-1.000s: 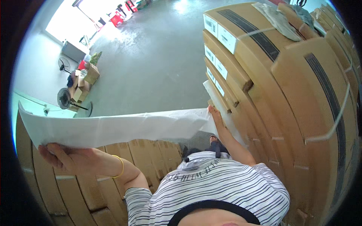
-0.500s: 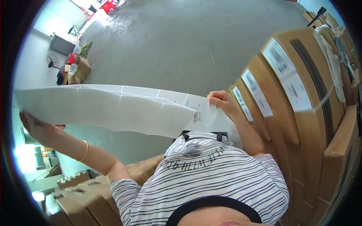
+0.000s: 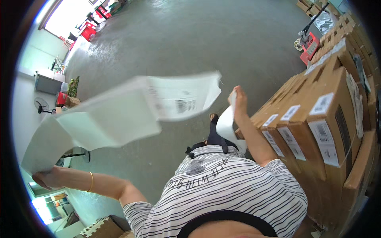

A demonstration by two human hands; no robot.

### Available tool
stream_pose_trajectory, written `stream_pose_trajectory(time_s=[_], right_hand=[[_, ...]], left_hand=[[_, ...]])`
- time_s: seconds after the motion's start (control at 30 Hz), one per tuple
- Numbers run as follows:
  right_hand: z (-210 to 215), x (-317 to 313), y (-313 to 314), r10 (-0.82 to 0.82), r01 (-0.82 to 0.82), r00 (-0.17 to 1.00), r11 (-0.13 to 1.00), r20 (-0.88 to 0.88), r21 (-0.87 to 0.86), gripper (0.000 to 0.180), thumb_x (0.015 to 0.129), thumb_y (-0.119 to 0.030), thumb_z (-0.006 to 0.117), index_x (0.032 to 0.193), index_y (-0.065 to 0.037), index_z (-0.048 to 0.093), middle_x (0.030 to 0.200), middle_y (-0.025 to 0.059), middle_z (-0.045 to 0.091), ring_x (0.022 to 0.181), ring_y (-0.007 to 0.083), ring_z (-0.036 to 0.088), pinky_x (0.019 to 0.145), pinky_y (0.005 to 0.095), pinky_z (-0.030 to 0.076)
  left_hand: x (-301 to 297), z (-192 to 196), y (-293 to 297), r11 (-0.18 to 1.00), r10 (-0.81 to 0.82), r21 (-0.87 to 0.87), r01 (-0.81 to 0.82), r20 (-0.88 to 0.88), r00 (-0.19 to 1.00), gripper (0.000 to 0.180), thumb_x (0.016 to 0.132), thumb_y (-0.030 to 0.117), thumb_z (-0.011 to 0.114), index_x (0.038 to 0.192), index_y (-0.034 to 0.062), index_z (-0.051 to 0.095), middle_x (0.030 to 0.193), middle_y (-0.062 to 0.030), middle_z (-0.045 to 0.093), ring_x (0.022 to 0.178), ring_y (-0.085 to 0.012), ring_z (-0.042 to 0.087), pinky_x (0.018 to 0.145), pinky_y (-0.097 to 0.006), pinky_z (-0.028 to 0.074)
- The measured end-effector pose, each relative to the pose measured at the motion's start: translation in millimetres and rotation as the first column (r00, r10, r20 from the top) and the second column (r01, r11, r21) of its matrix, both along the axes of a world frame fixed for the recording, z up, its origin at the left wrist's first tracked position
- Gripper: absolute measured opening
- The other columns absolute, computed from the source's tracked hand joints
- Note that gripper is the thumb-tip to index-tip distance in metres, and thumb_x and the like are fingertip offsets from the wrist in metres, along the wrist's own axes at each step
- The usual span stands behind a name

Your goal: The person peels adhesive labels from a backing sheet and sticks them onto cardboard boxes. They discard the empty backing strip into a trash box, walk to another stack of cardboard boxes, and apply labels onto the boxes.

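Loose now at its right end, the long white sheet (image 3: 119,119) has come away from the right hand (image 3: 239,103), which held that end half a second ago; a gap shows between them. Starting from my left, a dark fan (image 3: 41,104) stands near the wall beside a grey cabinet (image 3: 47,82), with red stools (image 3: 88,31) farther off by the bright doorway. Lower down, the left hand (image 3: 48,177) has its fingers clamped on the sheet's lower left end, a yellow bangle (image 3: 91,181) on that wrist. From there the sheet rises and runs across in mid-air over the grey floor (image 3: 182,43), creased into panels, its last panel bearing dark print and a barcode, too blurred to read. The person wears a striped shirt (image 3: 226,190); the two hands are well apart, sheet and gap between them. Over to the right, the right hand's fingers are clamped on a narrower white strip (image 3: 225,123), which curls down toward the waist. Just beside that forearm stand brown cartons (image 3: 293,168) in a row, white labels (image 3: 324,137) on their ends, and beyond them a red pallet jack (image 3: 310,48) with a black handle
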State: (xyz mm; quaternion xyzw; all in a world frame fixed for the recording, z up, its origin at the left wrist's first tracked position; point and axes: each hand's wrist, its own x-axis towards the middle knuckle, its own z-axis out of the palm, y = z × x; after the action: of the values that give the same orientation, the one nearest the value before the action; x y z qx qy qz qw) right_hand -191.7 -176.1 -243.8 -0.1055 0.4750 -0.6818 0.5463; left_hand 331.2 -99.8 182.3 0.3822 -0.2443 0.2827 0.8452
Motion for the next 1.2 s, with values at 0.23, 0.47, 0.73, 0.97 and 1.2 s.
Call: stream_pose_trajectory(time_s=[0.23,0.47,0.73,0.97,1.2], right_hand=[[28.5,-19.0,-174.4,0.176,-0.271,0.685,0.962,-0.707,-0.023,0.031,0.093,-0.029,0.049,0.07,-0.009,0.055,0.064,-0.0036,0.045,0.062,0.0084,0.042,0.058,0.0259,0.035],[35.7,61.4,-347.2,0.401,-0.696,0.305,0.713,-0.864,0.086,0.019,0.083,-0.018,0.045,0.07,-0.005,0.049,0.061,0.0009,0.046,0.06,0.0111,0.043,0.056,0.0289,0.036],[41.9,321.1,-507.1,0.261,-0.91,-0.164,0.333,-0.951,0.248,0.012,0.081,-0.014,0.058,0.085,-0.003,0.062,0.07,0.0112,0.06,0.07,0.0216,0.059,0.064,0.0355,0.046],[57.6,529.9,-661.0,-0.117,-0.664,-0.725,0.381,-0.679,0.643,0.015,0.078,-0.019,0.065,0.089,-0.011,0.071,0.094,0.012,0.068,0.09,0.0289,0.065,0.08,0.0412,0.051],[70.8,678.1,-799.0,-0.2,-0.578,-0.8,0.513,-0.566,0.635,0.016,0.075,-0.023,0.071,0.085,-0.011,0.073,0.096,0.0105,0.066,0.092,0.0269,0.064,0.082,0.0388,0.051]], left_hand=[[21.6,-27.9,-75.5,0.821,0.253,0.379,-0.427,0.43,0.867,0.028,0.086,0.014,0.062,0.108,-0.0026,0.065,0.112,-0.0121,0.063,0.098,-0.0234,0.061,0.086,-0.033,0.051],[59.2,-83.3,-96.6,0.817,0.178,0.526,-0.235,0.157,0.971,0.021,0.091,0.006,0.056,0.108,-0.0021,0.065,0.112,-0.0092,0.064,0.099,-0.0156,0.059,0.086,-0.028,0.049],[179.3,-134.1,-34.6,0.626,0.559,0.605,-0.492,0.092,0.824,0.02,0.092,0.006,0.055,0.108,-0.001,0.065,0.11,-0.0079,0.065,0.097,-0.0126,0.059,0.086,-0.025,0.047],[315.2,-151.2,-81.9,0.604,0.546,0.68,-0.415,0.026,0.837,0.019,0.092,0.005,0.056,0.106,-0.0022,0.066,0.107,-0.007,0.066,0.093,-0.0116,0.06,0.085,-0.024,0.046],[451.5,-145.7,-206.9,0.465,0.55,0.775,-0.427,0.124,0.826,0.018,0.091,0.004,0.056,0.104,-0.0021,0.067,0.104,-0.0046,0.068,0.092,-0.0095,0.06,0.083,-0.023,0.046]])
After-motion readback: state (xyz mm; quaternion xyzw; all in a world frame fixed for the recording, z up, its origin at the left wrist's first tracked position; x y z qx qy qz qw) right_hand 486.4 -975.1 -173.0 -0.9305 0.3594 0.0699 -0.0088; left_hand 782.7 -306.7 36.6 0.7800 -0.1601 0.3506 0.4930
